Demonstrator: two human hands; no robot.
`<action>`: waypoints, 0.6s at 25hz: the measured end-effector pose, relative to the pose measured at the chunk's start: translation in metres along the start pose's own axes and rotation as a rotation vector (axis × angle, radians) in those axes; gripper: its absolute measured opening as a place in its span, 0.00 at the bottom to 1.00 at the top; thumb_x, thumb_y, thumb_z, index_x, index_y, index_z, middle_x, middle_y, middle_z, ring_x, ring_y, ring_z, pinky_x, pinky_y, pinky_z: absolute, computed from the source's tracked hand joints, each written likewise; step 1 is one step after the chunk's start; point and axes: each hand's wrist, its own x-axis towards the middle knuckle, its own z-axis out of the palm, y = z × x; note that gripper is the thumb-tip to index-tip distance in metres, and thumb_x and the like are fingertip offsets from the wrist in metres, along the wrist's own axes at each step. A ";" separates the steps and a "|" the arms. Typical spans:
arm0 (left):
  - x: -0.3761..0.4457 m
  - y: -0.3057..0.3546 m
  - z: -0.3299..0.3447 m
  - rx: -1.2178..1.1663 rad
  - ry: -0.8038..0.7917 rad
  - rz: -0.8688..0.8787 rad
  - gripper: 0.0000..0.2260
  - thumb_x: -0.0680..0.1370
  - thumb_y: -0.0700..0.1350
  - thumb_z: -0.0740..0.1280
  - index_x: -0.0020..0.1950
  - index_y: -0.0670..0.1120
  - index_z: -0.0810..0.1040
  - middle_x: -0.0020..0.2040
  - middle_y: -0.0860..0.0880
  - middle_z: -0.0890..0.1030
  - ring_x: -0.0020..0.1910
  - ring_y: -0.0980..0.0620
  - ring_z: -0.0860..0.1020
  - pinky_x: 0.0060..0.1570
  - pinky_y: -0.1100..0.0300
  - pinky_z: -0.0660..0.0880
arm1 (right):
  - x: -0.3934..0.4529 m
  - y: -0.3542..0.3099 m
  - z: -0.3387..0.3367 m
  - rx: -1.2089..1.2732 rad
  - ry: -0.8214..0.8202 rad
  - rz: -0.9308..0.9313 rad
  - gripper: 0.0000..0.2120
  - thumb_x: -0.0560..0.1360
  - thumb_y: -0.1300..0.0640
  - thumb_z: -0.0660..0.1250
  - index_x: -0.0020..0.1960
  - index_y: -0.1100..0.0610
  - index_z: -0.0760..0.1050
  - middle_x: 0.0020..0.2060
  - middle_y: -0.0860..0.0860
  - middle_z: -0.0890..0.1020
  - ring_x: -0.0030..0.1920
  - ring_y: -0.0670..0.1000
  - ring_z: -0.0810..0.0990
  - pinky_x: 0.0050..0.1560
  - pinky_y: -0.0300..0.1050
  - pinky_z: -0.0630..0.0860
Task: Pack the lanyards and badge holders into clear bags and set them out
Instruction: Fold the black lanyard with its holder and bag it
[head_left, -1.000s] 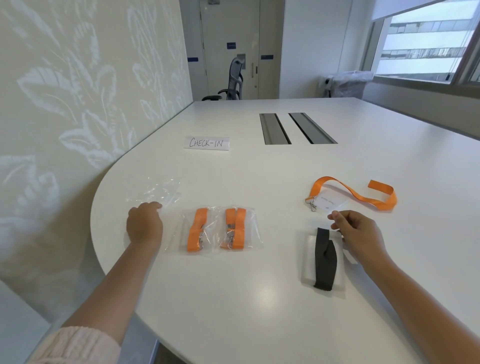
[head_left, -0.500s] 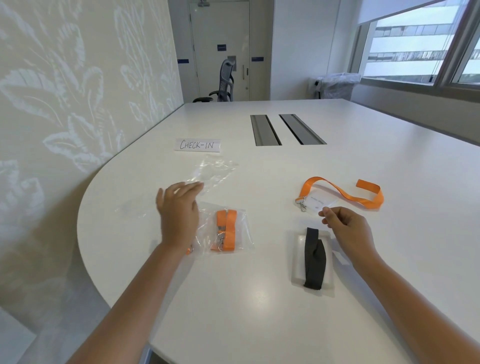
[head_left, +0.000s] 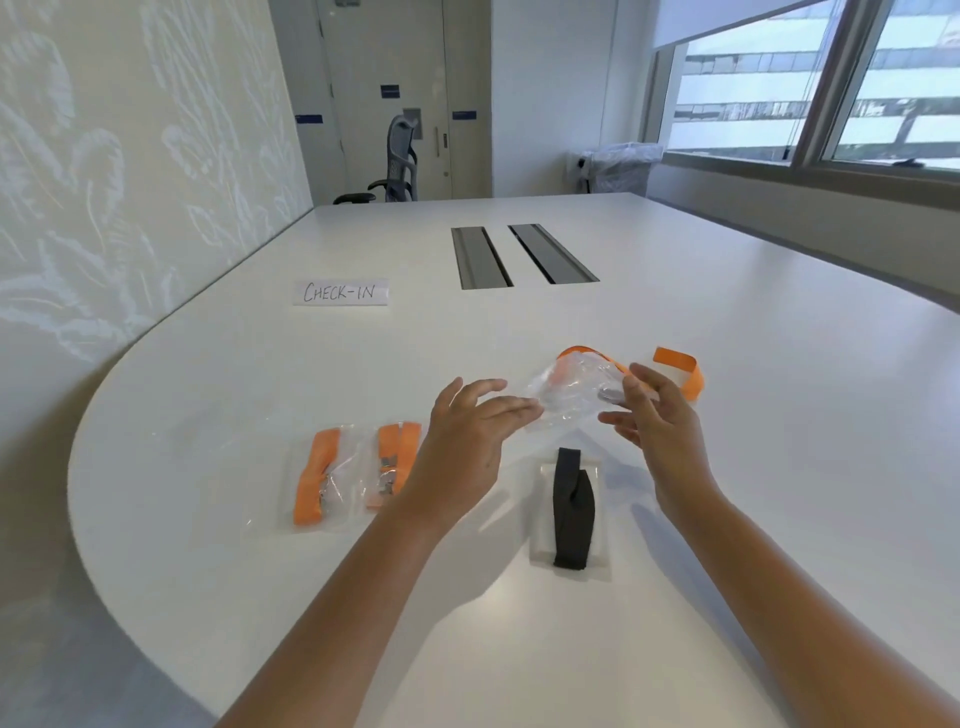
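Observation:
I hold an empty clear bag (head_left: 571, 395) just above the white table (head_left: 727, 467), between both hands. My left hand (head_left: 467, 436) pinches its left edge with the fingers stretched forward. My right hand (head_left: 657, 421) grips its right side between thumb and fingers. A loose orange lanyard (head_left: 680, 371) lies behind the bag, partly hidden by it. Below the hands, a folded black lanyard (head_left: 571, 506) rests on a clear badge holder (head_left: 597, 551). Two packed bags with orange lanyards (head_left: 317, 478) (head_left: 392, 465) lie side by side at the left.
A paper sign reading CHECK-IN (head_left: 340, 292) lies further back at the left. Two cable slots (head_left: 480, 257) (head_left: 550, 253) sit in the table's middle. The wall runs along the left edge. An office chair (head_left: 400, 156) and a lined bin (head_left: 621, 166) stand beyond the far end.
My left hand picked the empty bag up from the far left and carried it right, over the packed bags. My right hand rose from the table to meet it.

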 end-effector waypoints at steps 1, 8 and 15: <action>-0.002 0.000 0.001 0.002 0.019 0.016 0.26 0.71 0.30 0.54 0.62 0.51 0.77 0.60 0.57 0.79 0.64 0.49 0.71 0.68 0.50 0.55 | 0.002 0.001 -0.001 -0.008 0.015 -0.005 0.12 0.77 0.49 0.62 0.60 0.49 0.70 0.42 0.42 0.82 0.38 0.44 0.84 0.43 0.36 0.76; -0.005 -0.007 0.005 0.063 0.179 0.066 0.25 0.69 0.28 0.58 0.59 0.48 0.79 0.58 0.55 0.80 0.60 0.47 0.76 0.65 0.44 0.64 | 0.004 0.004 -0.002 -0.074 -0.022 -0.028 0.04 0.74 0.55 0.68 0.41 0.51 0.79 0.37 0.47 0.85 0.36 0.43 0.83 0.45 0.38 0.77; -0.006 0.002 0.005 -0.073 0.260 -0.266 0.11 0.75 0.42 0.66 0.58 0.47 0.79 0.56 0.49 0.81 0.54 0.48 0.77 0.56 0.51 0.73 | -0.010 0.000 0.008 -0.380 -0.205 -0.335 0.10 0.76 0.55 0.66 0.54 0.43 0.78 0.51 0.34 0.79 0.52 0.34 0.76 0.54 0.27 0.69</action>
